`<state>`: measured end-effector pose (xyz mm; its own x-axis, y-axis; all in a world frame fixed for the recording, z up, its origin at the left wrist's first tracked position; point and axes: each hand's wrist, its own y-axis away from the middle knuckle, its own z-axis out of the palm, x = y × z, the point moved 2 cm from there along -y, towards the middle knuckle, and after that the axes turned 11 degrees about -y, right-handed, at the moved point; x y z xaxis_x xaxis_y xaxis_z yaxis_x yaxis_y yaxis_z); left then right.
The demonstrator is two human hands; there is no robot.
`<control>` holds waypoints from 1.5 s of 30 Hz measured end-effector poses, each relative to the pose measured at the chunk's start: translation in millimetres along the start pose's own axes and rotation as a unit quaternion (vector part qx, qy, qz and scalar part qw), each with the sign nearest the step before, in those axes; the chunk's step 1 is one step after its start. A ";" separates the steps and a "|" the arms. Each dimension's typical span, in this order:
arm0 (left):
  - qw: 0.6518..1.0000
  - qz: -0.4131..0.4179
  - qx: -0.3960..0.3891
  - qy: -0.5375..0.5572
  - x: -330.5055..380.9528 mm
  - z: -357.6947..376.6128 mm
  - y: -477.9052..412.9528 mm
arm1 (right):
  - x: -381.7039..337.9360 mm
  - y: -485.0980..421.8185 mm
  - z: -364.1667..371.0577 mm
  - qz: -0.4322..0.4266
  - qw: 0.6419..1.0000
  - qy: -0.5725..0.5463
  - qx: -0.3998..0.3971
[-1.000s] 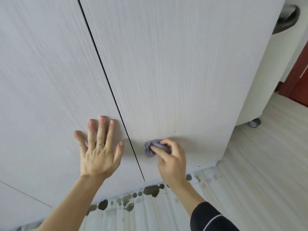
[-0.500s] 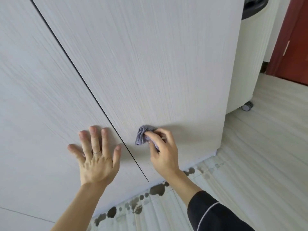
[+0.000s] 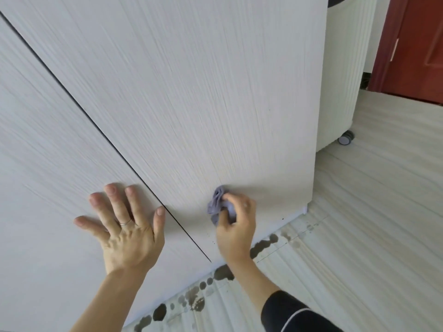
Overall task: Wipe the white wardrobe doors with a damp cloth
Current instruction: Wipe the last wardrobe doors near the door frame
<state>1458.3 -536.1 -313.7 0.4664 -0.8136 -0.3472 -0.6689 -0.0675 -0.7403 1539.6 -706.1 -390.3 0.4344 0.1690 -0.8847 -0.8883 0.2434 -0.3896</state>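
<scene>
Two white wood-grain wardrobe doors fill the view, split by a dark diagonal seam. My left hand lies flat with fingers spread on the left door, its thumb near the seam. My right hand grips a small crumpled grey-purple cloth and presses it against the lower part of the right door, close to the bottom edge. Part of the cloth is hidden under my fingers.
Dark wet spots dot the pale striped floor along the wardrobe's base. A white cabinet on castor wheels stands to the right of the wardrobe. A dark red door is at the far right.
My right hand has slid the cloth rightwards along the right door, away from the seam. The view has swung right. My left hand stays flat on the left door.
</scene>
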 end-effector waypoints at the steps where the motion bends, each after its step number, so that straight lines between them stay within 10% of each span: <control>1: 1.000 -0.001 -0.003 0.012 0.5 1.2 -0.2 | -0.5 17.0 9.9 0.006 0.999 -0.002 -0.036; 7: 0.999 -0.010 -0.018 0.033 1.2 1.0 2.0 | 26.2 36.4 4.2 0.080 0.989 0.019 -0.127; 14: 1.000 0.002 -0.008 0.015 4.3 0.8 -1.5 | 62.2 -29.7 -37.6 0.239 0.956 -0.036 0.166; 20: 1.000 0.002 0.011 -0.009 -1.9 5.3 0.6 | 38.8 67.3 22.5 0.224 0.971 -0.029 -0.076; 33: 0.998 -0.027 -0.041 0.046 2.2 6.4 1.1 | 90.3 -17.6 -59.8 0.312 0.939 0.044 0.139; 39: 0.997 -0.039 -0.057 0.037 2.6 7.4 1.9 | 70.9 71.6 11.8 0.382 0.921 -0.080 0.008; 45: 0.996 -0.029 -0.066 0.046 0.4 5.9 4.6 | 70.5 98.0 16.4 0.447 0.892 -0.043 0.047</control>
<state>1458.9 -533.3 -320.6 0.4563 -0.8548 -0.2472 -0.7149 -0.1867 -0.6738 1485.6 -654.7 -486.6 -0.4283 0.4079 -0.8063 -0.8708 0.0521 0.4889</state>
